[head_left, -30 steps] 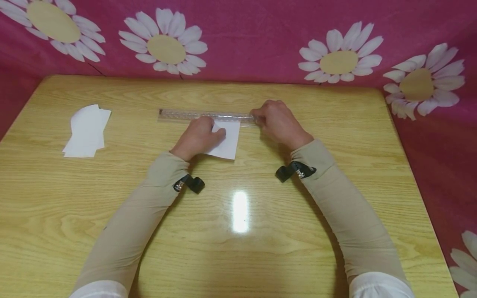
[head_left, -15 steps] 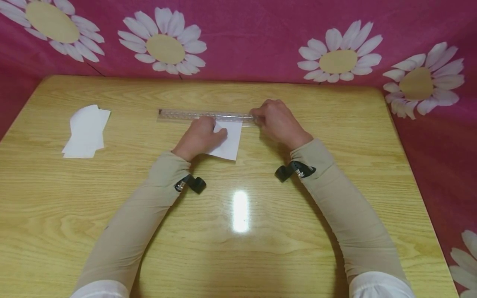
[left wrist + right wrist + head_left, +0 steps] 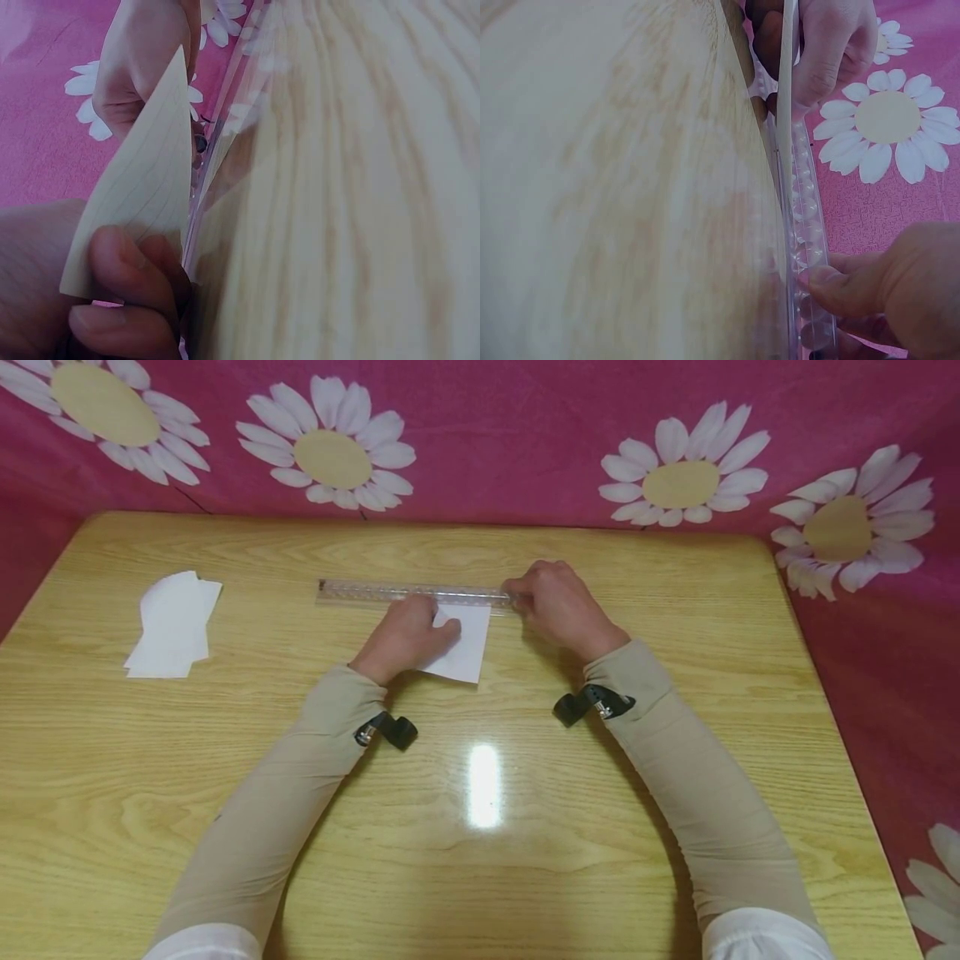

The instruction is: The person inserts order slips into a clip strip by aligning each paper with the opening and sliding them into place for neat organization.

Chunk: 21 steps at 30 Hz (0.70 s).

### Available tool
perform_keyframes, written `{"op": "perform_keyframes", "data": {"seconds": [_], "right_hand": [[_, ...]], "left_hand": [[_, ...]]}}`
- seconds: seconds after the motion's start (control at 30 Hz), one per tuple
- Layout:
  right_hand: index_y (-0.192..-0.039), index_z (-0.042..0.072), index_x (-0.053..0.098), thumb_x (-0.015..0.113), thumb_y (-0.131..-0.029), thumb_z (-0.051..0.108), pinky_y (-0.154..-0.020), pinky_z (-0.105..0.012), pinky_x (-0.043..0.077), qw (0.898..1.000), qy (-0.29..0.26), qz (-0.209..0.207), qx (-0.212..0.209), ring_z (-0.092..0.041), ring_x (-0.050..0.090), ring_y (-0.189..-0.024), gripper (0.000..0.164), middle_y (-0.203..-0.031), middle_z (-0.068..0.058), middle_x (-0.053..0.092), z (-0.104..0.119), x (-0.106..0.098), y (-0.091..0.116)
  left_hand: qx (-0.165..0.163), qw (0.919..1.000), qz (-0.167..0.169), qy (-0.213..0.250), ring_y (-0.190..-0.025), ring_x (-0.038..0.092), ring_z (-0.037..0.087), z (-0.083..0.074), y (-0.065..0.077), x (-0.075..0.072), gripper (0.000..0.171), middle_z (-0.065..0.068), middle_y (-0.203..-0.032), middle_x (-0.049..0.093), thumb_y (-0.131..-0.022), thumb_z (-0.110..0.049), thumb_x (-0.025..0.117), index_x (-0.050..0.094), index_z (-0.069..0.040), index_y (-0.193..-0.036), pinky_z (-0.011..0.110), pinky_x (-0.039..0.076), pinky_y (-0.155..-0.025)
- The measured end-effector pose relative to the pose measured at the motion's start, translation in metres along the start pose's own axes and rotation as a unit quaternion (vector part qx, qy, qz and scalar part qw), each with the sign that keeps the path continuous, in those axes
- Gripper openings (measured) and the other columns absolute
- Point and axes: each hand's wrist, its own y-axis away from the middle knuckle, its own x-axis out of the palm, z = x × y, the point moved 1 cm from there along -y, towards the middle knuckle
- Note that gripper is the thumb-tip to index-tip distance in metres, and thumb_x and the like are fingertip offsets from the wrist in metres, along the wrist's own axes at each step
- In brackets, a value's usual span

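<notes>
A clear plastic ruler (image 3: 367, 592) lies lengthwise across the back half of the table. My right hand (image 3: 566, 606) pinches its right end; in the right wrist view the thumb presses on the ruler (image 3: 806, 217), which shows a row of rounded shapes. A small white sheet of paper (image 3: 471, 652) is gripped in my left hand (image 3: 401, 639), thumb on top and fingers curled beneath. In the left wrist view the paper (image 3: 150, 165) bends up off the table, its far edge right along the ruler (image 3: 214, 154). Part of the sheet is hidden under my left hand.
A few white paper pieces (image 3: 171, 625) lie overlapped at the left of the wooden table (image 3: 480, 877). Pink cloth (image 3: 510, 443) with large daisies hangs behind and to the right. A bright light reflection shows mid-table.
My left hand and the paper have slid slightly to the right along the ruler. The ruler and my right hand stay in place.
</notes>
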Motion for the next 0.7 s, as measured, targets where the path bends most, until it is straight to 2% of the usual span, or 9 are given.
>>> {"op": "perform_keyframes", "data": {"seconds": [0.37,0.7], "right_hand": [[-0.121,0.010,0.076,0.062,-0.098,0.006,-0.107,-0.050,0.047,1.000,0.003,-0.003,0.002,-0.035,0.069,-0.098,0.027,-0.097,-0.019,0.077,0.0009,0.0000,-0.0007],[-0.122,0.011,0.076,0.062,-0.098,0.006,-0.103,-0.048,0.048,1.000,0.002,-0.002,0.006,-0.034,0.068,-0.099,0.028,-0.098,-0.019,0.077,0.0007,0.0005,-0.0007]], "left_hand": [[0.007,1.0000,0.000,0.003,-0.064,0.039,0.017,-0.0014,-0.0020,0.0034,0.035,0.002,-0.073,0.039,-0.100,-0.032,0.054,0.042,-0.013,-0.073,0.031,0.037,-0.058],[0.012,0.9999,-0.002,0.005,-0.064,0.041,0.018,-0.0030,-0.0017,0.0047,0.034,0.002,-0.074,0.041,-0.100,-0.032,0.054,0.044,-0.013,-0.074,0.032,0.039,-0.059]]}}
